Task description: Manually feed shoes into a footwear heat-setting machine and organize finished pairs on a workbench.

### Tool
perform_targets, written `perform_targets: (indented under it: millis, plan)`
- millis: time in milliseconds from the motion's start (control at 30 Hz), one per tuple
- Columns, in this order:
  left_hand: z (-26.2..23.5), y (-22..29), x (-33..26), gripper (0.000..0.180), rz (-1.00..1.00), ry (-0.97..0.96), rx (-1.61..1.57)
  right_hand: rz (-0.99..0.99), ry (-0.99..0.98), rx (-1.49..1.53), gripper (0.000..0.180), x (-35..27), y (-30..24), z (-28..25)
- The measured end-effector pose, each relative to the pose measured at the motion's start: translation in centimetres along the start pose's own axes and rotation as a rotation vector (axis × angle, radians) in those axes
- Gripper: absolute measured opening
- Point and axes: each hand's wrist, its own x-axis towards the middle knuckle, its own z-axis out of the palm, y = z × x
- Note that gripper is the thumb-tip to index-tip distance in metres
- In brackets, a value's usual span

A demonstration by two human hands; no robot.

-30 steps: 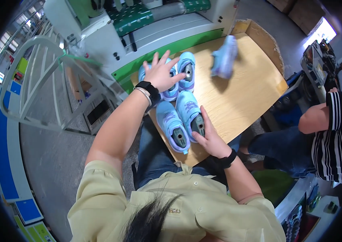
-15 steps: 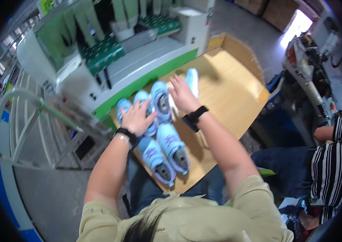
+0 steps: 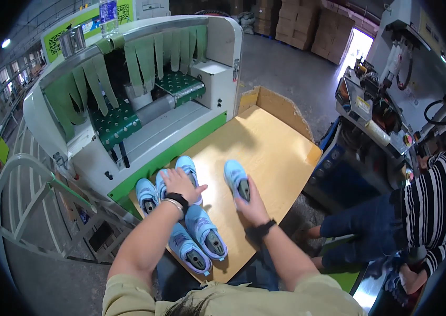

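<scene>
My right hand grips a light-blue sneaker at its heel end, toe pointing away, above or on the wooden tabletop. My left hand, fingers spread, lies over the back row of matching sneakers. Beneath and beside it are a left sneaker, a middle sneaker mostly covered by the hand, and a right sneaker. Nearer to me two more sneakers stand side by side, one sneaker at left and another sneaker at right, heels toward me. Dark grey inserts show in several openings.
Beyond the table stands a white and green machine with hanging green strips and studded green belts. A metal rail frame is at left. A person in a striped shirt works at right beside other machinery.
The view has tilted up. My right hand now holds the sneaker upright by its heel; before, it reached beside that sneaker lying on its side. My left hand has shifted right across the back row.
</scene>
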Motion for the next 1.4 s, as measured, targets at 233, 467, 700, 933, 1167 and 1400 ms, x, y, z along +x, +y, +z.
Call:
perform_targets:
  millis: [233,467,700,933,1167,1400]
  plan:
    - [4.6,4.7,3.2,0.091,-0.039,0.151,-0.609,0.112,-0.031,0.003,0.084,-3.2,-1.2,-0.3]
    - [-6.2,-1.5,3.0,0.057,0.076,0.25,-1.822,0.107,0.016,-0.067,0.087,-3.0,-1.3,-1.1]
    - [-14.8,-12.6,6.9,0.09,-0.181,1.009,-0.777,0.111,-0.025,-0.04,0.086,-3.3,-2.3,-0.1]
    - [-14.1,-15.1,7.4,0.101,-0.272,0.846,-0.859,0.118,-0.013,-0.005,0.084,-3.0,-2.4,-0.9]
    - [-14.3,-21.0,1.5,0.073,-0.206,0.762,0.156,0.01,-0.028,0.158,0.063,7.9,-10.1,-2.3]
    - [-13.0,-20.9,1.7,0.05,-0.194,0.783,0.198,-0.6,0.171,0.182,0.052,27.1,-22.9,6.8]
